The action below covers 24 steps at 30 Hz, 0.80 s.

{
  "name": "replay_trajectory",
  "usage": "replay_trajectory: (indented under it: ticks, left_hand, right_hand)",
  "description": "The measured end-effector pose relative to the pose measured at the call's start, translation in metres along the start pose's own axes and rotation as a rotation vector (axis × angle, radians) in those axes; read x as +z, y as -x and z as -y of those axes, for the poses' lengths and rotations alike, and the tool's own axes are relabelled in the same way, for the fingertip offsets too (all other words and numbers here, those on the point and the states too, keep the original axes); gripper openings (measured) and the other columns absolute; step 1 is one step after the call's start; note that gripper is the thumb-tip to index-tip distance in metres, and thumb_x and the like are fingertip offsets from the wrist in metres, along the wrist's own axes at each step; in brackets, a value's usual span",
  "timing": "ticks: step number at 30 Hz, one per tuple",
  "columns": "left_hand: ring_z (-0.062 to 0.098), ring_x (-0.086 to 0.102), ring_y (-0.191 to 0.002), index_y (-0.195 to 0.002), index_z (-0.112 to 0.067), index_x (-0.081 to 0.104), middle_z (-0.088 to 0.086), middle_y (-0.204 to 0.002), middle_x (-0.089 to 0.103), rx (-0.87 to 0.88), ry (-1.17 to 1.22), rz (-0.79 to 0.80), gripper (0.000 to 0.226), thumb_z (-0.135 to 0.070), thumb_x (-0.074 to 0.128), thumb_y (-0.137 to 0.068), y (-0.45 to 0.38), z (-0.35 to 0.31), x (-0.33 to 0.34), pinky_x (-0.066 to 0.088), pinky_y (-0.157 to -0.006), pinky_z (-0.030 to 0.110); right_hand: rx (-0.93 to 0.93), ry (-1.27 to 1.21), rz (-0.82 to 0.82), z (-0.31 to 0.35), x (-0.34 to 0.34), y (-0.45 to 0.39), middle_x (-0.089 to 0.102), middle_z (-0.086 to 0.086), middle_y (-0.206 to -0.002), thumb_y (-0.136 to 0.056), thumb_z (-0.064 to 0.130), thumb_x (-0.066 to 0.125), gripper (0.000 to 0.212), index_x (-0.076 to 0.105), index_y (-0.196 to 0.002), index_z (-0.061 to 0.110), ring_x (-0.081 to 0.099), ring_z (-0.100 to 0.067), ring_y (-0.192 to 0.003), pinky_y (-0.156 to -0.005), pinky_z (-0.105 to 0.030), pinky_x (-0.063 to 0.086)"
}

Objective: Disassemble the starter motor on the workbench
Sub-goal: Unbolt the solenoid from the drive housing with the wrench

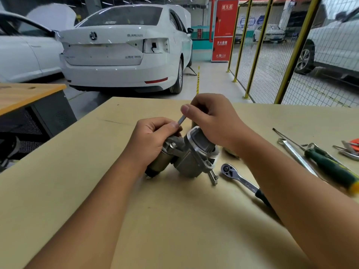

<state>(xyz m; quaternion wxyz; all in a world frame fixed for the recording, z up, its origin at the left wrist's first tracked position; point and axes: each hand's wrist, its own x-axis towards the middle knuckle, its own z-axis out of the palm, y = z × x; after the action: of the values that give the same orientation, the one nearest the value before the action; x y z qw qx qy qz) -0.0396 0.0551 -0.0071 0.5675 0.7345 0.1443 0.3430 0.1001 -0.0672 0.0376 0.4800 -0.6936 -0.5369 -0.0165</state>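
Note:
The grey metal starter motor [191,156] lies on the tan workbench [174,220], its round housing tilted up toward the right. My left hand [153,138] curls over the motor's left end, its thumb against the lower end of a slim silver tool [182,119]. My right hand [211,119] is above the housing and pinches the upper end of that tool between thumb and fingers. What the tool's lower tip touches is hidden by my left hand. A long bolt [213,176] sticks out near the motor's mounting flange.
A ratchet wrench [240,181] lies just right of the motor. Farther right are a combination spanner [295,154], a green-handled screwdriver [328,166] and more tools at the edge [349,149]. A white car [124,49] and a yellow mesh fence [272,55] stand beyond the bench.

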Motion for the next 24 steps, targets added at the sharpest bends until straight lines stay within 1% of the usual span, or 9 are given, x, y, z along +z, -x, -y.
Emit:
replay_trajectory:
  ticks: [3,5,6,8,11,12,15,20,24]
  left_hand:
    - [0.019,0.069,-0.074,-0.094,-0.008,0.081,0.010,-0.081,0.076,-0.031,-0.010,0.008,0.025,-0.017,0.060,-0.105,0.000,-0.001,0.001,0.056,-0.067,0.032]
    - [0.020,0.069,-0.073,-0.094,-0.008,0.080,0.010,-0.081,0.076,-0.047,-0.018,-0.001,0.025,-0.018,0.060,-0.105,0.000,-0.002,0.001,0.055,-0.068,0.034]
    - [0.020,0.069,-0.073,-0.093,-0.009,0.081,0.010,-0.081,0.076,-0.045,-0.022,-0.008,0.024,-0.018,0.062,-0.104,0.001,-0.003,0.000,0.055,-0.068,0.034]
    - [0.019,0.071,-0.073,-0.092,-0.011,0.081,0.009,-0.082,0.077,-0.030,-0.028,-0.019,0.021,-0.018,0.064,-0.103,0.001,-0.004,0.000,0.057,-0.068,0.033]
    - [0.018,0.071,-0.073,-0.088,-0.014,0.081,0.008,-0.082,0.077,-0.024,-0.005,-0.029,0.021,-0.017,0.066,-0.102,0.002,-0.004,0.000,0.058,-0.065,0.029]
    - [0.018,0.071,-0.072,-0.087,-0.014,0.081,0.008,-0.081,0.077,-0.028,0.003,-0.030,0.021,-0.016,0.066,-0.101,0.003,-0.004,0.000,0.058,-0.065,0.029]
    - [0.019,0.070,-0.071,-0.088,-0.011,0.080,0.007,-0.079,0.076,-0.037,0.003,-0.028,0.020,-0.015,0.066,-0.102,0.003,-0.005,0.001,0.059,-0.064,0.031]
    - [0.015,0.068,-0.070,-0.091,-0.010,0.079,0.006,-0.078,0.075,-0.052,0.002,-0.009,0.022,-0.015,0.062,-0.103,0.004,-0.007,0.002,0.056,-0.062,0.025]
    - [0.014,0.069,-0.070,-0.090,-0.011,0.079,0.005,-0.079,0.076,-0.072,-0.002,0.028,0.025,-0.016,0.060,-0.105,0.005,-0.010,0.002,0.056,-0.062,0.024]
  right_hand:
    - [-0.002,0.034,0.052,0.000,-0.002,0.002,0.061,0.004,-0.075,-0.100,0.025,0.061,0.016,0.069,-0.093,0.012,0.055,-0.015,-0.070,-0.066,-0.034,0.047]
    - [-0.018,0.041,0.099,0.007,-0.007,0.000,0.066,0.008,-0.080,-0.099,0.018,0.060,0.013,0.072,-0.099,0.013,0.060,-0.010,-0.076,-0.071,-0.030,0.049]
    - [-0.027,0.038,0.115,0.012,-0.010,-0.003,0.068,0.008,-0.079,-0.097,0.020,0.062,0.013,0.074,-0.097,0.014,0.062,-0.009,-0.075,-0.069,-0.029,0.049]
    - [-0.012,0.029,0.099,0.021,-0.012,-0.009,0.071,0.000,-0.073,-0.095,0.037,0.065,0.026,0.075,-0.088,0.014,0.066,-0.018,-0.070,-0.064,-0.035,0.051]
    - [0.058,0.061,-0.011,0.024,-0.004,-0.011,0.070,-0.007,-0.069,-0.090,0.050,0.069,0.039,0.072,-0.079,0.013,0.065,-0.025,-0.066,-0.059,-0.040,0.051]
    - [0.068,0.104,-0.052,0.022,0.001,-0.010,0.067,-0.005,-0.068,-0.088,0.049,0.071,0.038,0.071,-0.076,0.013,0.062,-0.021,-0.062,-0.056,-0.036,0.048]
    - [0.066,0.162,-0.133,0.018,0.009,-0.006,0.060,0.005,-0.063,-0.083,0.045,0.078,0.032,0.069,-0.073,0.016,0.049,-0.004,-0.054,-0.048,-0.014,0.034]
    - [-0.013,0.076,-0.152,0.017,0.007,-0.001,0.061,0.011,-0.058,-0.080,0.029,0.085,0.017,0.073,-0.076,0.017,0.051,0.001,-0.051,-0.050,-0.011,0.037]
    - [-0.042,-0.001,-0.078,0.015,0.000,0.001,0.070,-0.001,-0.073,-0.078,0.018,0.086,0.016,0.073,-0.087,0.017,0.063,-0.011,-0.064,-0.063,-0.030,0.056]
